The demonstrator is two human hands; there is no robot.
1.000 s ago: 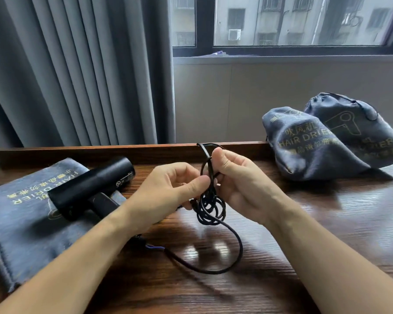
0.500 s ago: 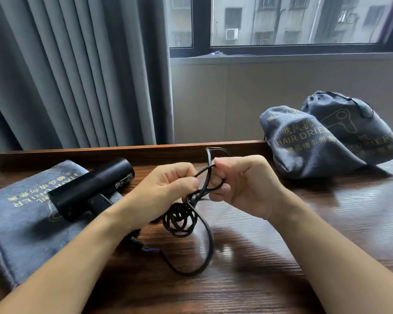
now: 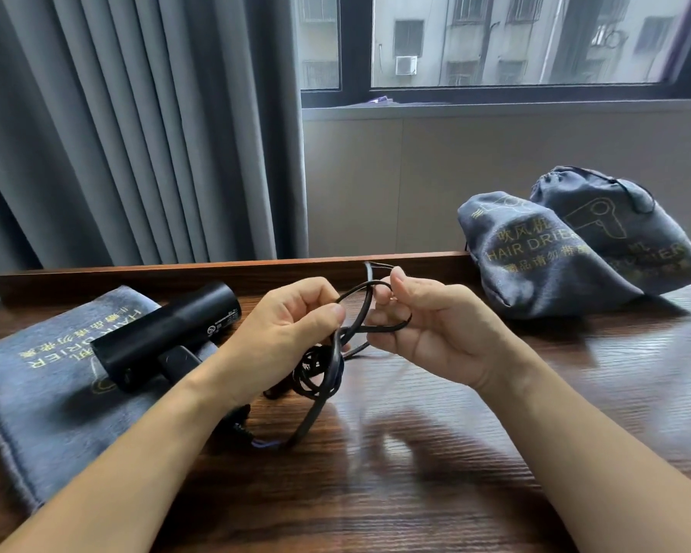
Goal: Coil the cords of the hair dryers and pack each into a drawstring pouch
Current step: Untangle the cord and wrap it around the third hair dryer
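Note:
A black hair dryer (image 3: 168,333) lies on a flat grey drawstring pouch (image 3: 48,393) at the left of the wooden table. Its black cord (image 3: 320,377) runs from under my left wrist into a small bundle of loops hanging between my hands. My left hand (image 3: 284,333) pinches the cord just above the bundle. My right hand (image 3: 427,329) grips a loop of the same cord, with its end sticking up past my thumb. Two stuffed grey pouches, one in front (image 3: 523,253) and one behind it (image 3: 623,229), stand at the right rear.
A raised wooden ledge (image 3: 176,273) borders the table's (image 3: 415,492) far side. Grey curtains (image 3: 136,125) hang behind on the left, and a window and pale wall panel fill the right.
My hands have drawn slightly apart and the loop between them has opened wider. The slack cord lying on the table has shortened toward the bundle.

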